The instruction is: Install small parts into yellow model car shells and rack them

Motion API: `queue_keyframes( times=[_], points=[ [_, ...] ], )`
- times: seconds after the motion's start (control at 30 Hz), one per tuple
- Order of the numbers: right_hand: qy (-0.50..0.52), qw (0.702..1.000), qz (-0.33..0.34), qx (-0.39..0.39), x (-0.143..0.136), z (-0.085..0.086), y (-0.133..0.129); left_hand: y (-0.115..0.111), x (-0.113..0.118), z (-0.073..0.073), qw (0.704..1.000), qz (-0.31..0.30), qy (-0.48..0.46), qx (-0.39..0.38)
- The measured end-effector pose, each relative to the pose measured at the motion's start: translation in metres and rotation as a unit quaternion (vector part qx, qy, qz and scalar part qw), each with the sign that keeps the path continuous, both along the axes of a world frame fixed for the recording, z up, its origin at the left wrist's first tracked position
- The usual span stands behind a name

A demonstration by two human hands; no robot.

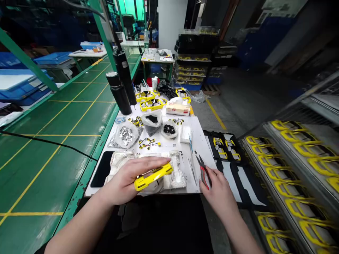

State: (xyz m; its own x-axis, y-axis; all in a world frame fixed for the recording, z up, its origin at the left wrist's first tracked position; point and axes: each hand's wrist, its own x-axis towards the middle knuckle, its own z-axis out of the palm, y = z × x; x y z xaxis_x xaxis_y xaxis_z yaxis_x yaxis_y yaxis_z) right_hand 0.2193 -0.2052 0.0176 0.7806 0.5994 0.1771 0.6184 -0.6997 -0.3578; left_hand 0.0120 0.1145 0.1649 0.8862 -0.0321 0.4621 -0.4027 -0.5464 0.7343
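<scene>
left hand lies palm down, fingers curled around a yellow plastic part, pressing it onto a white foam fixture at the near edge of the white surface. the part is tilted, its far end raised toward the right hand.

right hand rests at the right edge of the surface, fingers closed on red-handled pliers; the pliers' tips point away from the person. just left of the right hand, between both hands, thin metal tweezers lie flat on the surface.

beyond the left hand: a clear bag of silver pieces, small yellow-black components scattered loose, a bag of black parts, a second round bag of black parts. a white pad sits beyond the right hand.

left of the left hand, touching the surface edge, a dark phone lies flat. further off beyond it, two black cylinders stand upright.

right of the right hand, black trays hold yellow frames; a rack of yellow frames runs further right, blurred.
</scene>
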Motion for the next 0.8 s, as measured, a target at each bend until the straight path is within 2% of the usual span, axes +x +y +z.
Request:
queue_keyframes(
  times=[0.1, 0.2, 0.27, 0.33, 0.4, 0.43, 0.5, 0.57, 0.67, 0.8],
  points=[
    [-0.04, 0.999, 0.0, -0.011, -0.004, 0.004, 0.005, -0.001, -0.002, -0.002, 0.999, 0.012, -0.013, -0.039],
    [-0.069, 0.997, 0.037, 0.02, -0.019, 0.032, 0.015, -0.006, -0.008, -0.002, 0.997, 0.036, -0.017, -0.067],
    [-0.041, 0.987, 0.131, 0.081, -0.037, 0.061, 0.029, -0.009, -0.01, -0.003, 0.996, 0.037, -0.014, -0.08],
    [0.043, 0.962, 0.253, 0.094, -0.056, 0.087, 0.049, -0.012, -0.011, -0.004, 0.995, 0.03, -0.016, -0.095],
    [0.085, 0.925, 0.351, 0.117, -0.072, 0.102, 0.071, -0.013, -0.01, -0.005, 0.994, 0.019, -0.022, -0.108],
    [0.097, 0.913, 0.37, 0.141, -0.077, 0.104, 0.082, -0.012, -0.011, -0.006, 0.994, 0.015, -0.022, -0.108],
    [0.121, 0.901, 0.367, 0.196, -0.085, 0.101, 0.101, -0.01, -0.013, -0.006, 0.995, 0.021, -0.019, -0.096],
    [0.141, 0.907, 0.328, 0.223, -0.089, 0.095, 0.112, -0.007, -0.018, -0.007, 0.996, 0.03, -0.015, -0.083],
    [0.132, 0.927, 0.276, 0.215, -0.093, 0.09, 0.12, -0.004, -0.027, -0.008, 0.996, 0.028, -0.014, -0.081],
    [0.108, 0.932, 0.273, 0.211, -0.095, 0.095, 0.123, -0.008, -0.031, -0.01, 0.995, 0.034, -0.012, -0.094]
  ],
)
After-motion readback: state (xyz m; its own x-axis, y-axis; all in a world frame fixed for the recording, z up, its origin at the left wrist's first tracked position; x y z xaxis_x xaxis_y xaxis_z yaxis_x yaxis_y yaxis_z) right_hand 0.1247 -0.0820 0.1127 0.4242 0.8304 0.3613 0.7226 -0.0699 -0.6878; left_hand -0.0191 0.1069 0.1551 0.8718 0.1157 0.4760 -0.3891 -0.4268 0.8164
